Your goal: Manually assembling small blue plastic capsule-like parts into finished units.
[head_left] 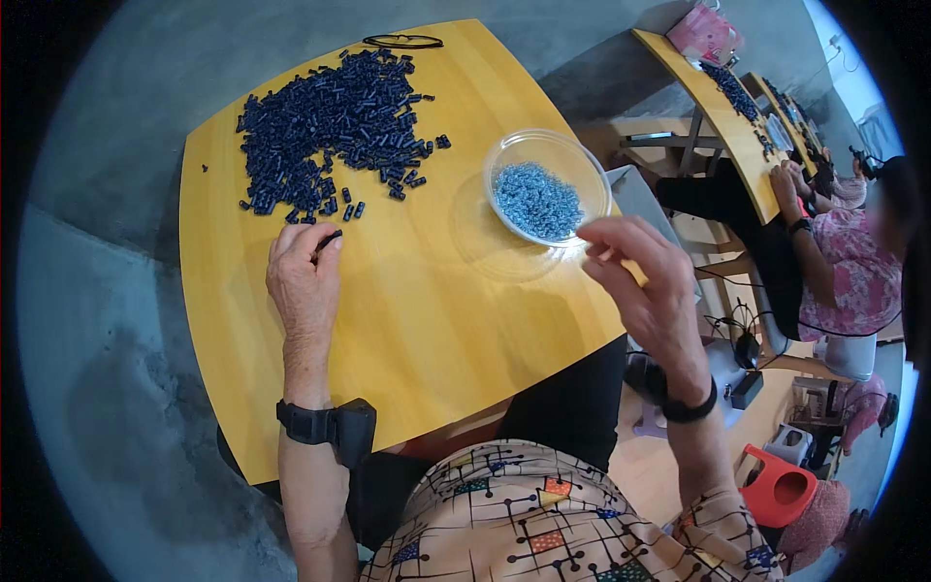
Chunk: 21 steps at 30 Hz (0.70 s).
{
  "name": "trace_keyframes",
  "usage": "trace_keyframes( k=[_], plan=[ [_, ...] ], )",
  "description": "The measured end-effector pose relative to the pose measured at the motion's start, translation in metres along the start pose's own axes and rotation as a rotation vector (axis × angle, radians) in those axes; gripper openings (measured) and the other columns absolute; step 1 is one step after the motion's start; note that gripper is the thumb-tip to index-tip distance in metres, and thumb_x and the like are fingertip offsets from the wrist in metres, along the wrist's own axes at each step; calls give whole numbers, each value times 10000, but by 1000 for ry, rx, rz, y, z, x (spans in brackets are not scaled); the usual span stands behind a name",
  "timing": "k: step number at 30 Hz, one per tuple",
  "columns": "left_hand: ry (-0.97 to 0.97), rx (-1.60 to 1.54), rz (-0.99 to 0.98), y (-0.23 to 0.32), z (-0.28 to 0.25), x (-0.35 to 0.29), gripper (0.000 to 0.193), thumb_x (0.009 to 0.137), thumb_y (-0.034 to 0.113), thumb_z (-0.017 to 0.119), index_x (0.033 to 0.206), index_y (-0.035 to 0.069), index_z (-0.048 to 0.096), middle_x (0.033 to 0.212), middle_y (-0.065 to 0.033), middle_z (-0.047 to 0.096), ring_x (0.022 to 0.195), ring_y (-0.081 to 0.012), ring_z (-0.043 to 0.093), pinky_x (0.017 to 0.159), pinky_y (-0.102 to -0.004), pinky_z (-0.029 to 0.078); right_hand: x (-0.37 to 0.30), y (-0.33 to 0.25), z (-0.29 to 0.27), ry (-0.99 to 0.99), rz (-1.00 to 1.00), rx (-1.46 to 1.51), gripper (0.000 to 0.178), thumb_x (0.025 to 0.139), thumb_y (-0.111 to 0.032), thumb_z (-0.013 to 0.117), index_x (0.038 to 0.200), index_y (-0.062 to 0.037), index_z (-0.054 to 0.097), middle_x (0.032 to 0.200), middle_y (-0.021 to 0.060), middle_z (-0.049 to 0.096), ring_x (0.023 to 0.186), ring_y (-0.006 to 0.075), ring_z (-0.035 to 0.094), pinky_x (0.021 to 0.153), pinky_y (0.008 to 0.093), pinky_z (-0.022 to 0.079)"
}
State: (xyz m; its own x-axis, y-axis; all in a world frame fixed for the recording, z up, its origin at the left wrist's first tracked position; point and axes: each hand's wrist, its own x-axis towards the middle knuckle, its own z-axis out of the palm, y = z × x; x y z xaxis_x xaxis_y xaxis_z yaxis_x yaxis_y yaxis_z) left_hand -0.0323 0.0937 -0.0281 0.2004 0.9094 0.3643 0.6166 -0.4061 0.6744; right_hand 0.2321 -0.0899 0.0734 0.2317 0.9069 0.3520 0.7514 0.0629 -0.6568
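My left hand [305, 267] is closed in a pinch on a small dark piece [331, 240], at the near edge of a heap of dark blue-black small cylindrical pieces [335, 121]. My right hand [640, 272] hovers by the near right rim of a clear round plastic bowl [502, 142]. Its thumb and fingers are drawn together; anything between them is too small to make out. Inside the bowl lies a pile of tiny shiny bluish-silver pieces [536, 201].
Glasses with a dark frame [402, 42] rest at the far edge of the yellow wooden table [436, 320]. To the right, another person [844, 262] sits at a second table [679, 73] with dark pieces and a pink bag [706, 37]. A red stool [779, 488] stands lower right.
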Motion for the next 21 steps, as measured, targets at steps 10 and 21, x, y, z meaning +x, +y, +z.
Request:
trace_keyframes(
  k=[10,21],
  plan=[
    [-4,-6,59,6,4,-2,183,725,18,706,901,56,673,794,-50,609,779,-210,583,692,-326,478,70,45,36,-197,-239,-395,232,707,-60,691,935,-20,680,865,144,628,873,308,587,791,383,477],
    [113,-85,177,17,-4,-5,191,753,3,687,938,52,675,796,-56,616,730,-198,588,635,-301,476,82,57,47,-281,-152,-363,170,669,-46,729,823,-28,660,855,129,607,808,293,606,746,372,489]
  ],
)
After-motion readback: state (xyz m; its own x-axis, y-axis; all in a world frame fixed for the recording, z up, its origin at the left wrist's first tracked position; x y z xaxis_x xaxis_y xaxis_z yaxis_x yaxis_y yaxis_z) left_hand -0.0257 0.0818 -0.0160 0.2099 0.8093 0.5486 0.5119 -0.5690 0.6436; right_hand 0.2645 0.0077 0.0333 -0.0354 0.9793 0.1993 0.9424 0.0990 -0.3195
